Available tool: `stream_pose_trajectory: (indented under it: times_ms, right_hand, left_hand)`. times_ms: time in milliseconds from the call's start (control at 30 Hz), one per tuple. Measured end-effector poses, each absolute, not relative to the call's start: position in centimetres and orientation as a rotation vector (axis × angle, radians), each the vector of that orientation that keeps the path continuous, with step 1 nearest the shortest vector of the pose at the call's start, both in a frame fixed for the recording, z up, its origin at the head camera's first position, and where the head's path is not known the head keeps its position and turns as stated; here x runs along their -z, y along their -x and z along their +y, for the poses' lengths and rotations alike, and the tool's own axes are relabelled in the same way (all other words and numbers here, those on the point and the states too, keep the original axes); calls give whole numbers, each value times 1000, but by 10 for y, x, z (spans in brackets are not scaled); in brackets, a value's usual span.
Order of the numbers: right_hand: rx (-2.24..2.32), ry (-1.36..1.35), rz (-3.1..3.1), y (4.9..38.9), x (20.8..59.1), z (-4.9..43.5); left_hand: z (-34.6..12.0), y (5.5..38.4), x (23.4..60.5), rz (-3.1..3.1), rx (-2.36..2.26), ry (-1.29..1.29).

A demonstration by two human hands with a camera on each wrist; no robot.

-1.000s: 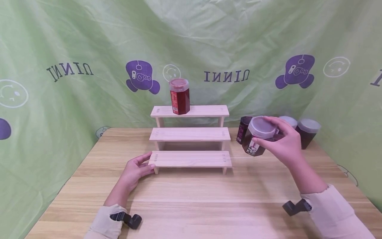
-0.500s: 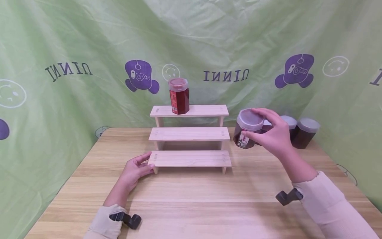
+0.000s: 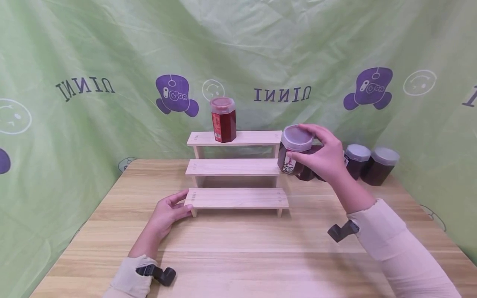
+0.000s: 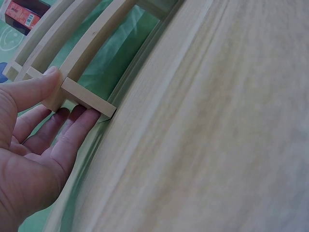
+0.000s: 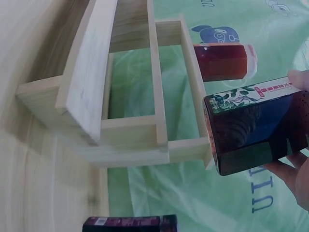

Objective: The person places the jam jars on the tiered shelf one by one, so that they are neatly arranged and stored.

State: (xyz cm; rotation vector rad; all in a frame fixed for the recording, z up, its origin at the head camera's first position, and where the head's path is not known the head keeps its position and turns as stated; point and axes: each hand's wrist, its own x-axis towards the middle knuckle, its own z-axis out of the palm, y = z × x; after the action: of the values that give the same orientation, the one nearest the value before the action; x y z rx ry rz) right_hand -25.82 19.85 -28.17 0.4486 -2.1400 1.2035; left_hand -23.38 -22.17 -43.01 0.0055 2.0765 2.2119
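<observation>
My right hand (image 3: 324,155) grips a dark hexagonal jar (image 3: 292,153) with a pale translucent lid, near the lid. The jar is off the table, beside the right ends of the upper shelves. Its printed label shows in the right wrist view, where the jar (image 5: 251,130) looks dark and glossy. My left hand (image 3: 164,215) holds the left end of the lowest step of a three-tier wooden display stand (image 3: 238,198). In the left wrist view its thumb lies on the step's edge and its fingers (image 4: 79,128) reach round the leg. A red jar (image 3: 225,124) stands on the top tier.
Two dark, pale-lidded jars (image 3: 380,165) stand at the table's back right. Another dark jar (image 3: 306,174) is partly hidden behind my right hand. A green printed cloth (image 3: 238,49) hangs behind the wooden table (image 3: 238,256).
My right hand has carried the dark jar left and up, from beside the other jars to the stand's right side. The left hand has stayed on the lowest step.
</observation>
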Motion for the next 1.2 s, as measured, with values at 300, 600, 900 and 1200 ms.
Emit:
stream_pose_trajectory:
  times_ms: [300, 600, 900, 1200]
  right_hand:
    - [-1217, -427, -2181, 274, 270, 185]
    - [-1236, -434, -2204, 294, 255, 167]
    - [-1274, -422, -2261, 311, 248, 155]
    - [-1332, -363, -2327, 327, 241, 148]
  left_hand:
    - [-221, 234, 430, 2088, -2193, -6]
    - [-223, 232, 428, 2096, -2196, -13]
    - [-222, 233, 429, 2078, -2204, -30]
    - [-222, 232, 427, 2070, -2211, -14]
